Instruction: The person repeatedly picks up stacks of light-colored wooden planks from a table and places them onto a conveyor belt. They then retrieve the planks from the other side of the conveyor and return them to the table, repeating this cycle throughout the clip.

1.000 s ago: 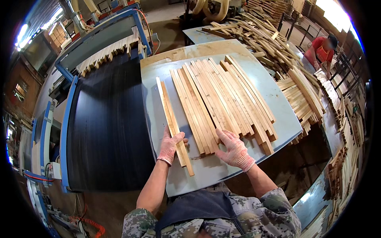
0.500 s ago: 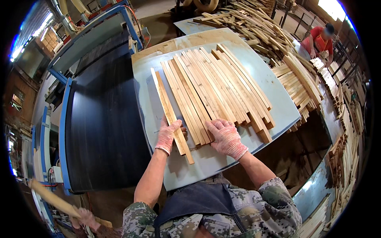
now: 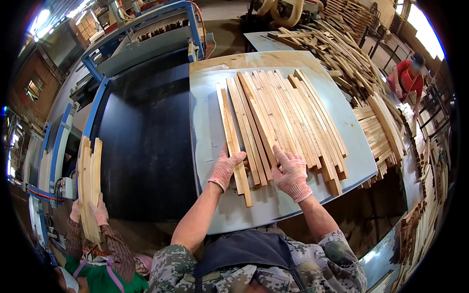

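A row of planed wooden strips (image 3: 293,122) lies side by side on a pale blue-grey tabletop (image 3: 359,155). My left hand (image 3: 227,168), in a stained knit glove, is closed around the near part of a pair of narrow strips (image 3: 231,134), set slightly apart from the row. My right hand (image 3: 292,178), gloved alike, pinches the near end of one wooden strip (image 3: 256,111), which stands out a little above its neighbours. Parts of my left fingers are hidden beneath the wood.
Left of the table runs a wide black conveyor belt (image 3: 144,141) with a blue frame. A co-worker's gloved hands (image 3: 100,213) hold several strips (image 3: 89,188) by its near left corner. Piled strips (image 3: 337,53) lie behind the table; a person in red (image 3: 408,78) stands far right.
My right hand has gripped a strip in the row and raised it slightly. My left hand keeps its pair. The co-worker's strips have come up beside the belt, and the view has shifted.
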The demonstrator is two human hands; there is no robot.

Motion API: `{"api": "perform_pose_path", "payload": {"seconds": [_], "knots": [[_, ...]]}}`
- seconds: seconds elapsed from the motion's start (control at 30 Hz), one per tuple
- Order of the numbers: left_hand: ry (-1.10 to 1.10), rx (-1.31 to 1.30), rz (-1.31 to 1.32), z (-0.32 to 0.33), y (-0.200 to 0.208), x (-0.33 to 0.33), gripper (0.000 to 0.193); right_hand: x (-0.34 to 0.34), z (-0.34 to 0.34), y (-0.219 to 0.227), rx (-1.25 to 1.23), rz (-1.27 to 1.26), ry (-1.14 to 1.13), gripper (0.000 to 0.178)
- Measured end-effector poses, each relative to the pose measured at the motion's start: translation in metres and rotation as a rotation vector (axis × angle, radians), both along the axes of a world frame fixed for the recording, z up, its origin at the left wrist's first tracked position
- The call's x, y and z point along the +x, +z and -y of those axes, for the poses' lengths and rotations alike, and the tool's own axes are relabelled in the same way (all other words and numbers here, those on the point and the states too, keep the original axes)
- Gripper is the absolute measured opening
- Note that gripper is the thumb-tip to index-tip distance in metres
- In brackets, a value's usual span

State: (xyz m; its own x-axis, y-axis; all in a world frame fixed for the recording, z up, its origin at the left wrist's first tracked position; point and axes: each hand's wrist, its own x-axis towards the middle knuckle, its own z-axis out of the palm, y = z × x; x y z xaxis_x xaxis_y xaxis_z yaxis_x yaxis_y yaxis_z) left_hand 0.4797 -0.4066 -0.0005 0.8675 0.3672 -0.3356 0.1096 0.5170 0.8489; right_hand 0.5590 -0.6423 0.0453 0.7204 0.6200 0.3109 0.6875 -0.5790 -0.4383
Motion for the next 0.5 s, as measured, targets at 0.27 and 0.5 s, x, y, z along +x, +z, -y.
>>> {"api": "perform_pose_path", "payload": {"seconds": [0.27,0.5], "knots": [[0.081,-0.342,0.042,-0.003,0.007,0.003,0.056,0.000,-0.020,0.128,0.509,0.362,-0.026,0.055],[-0.080,-0.624,0.220,0.032,0.058,0.007,0.045,-0.032,0.028,0.223,0.477,0.751,-0.131,0.044]]}}
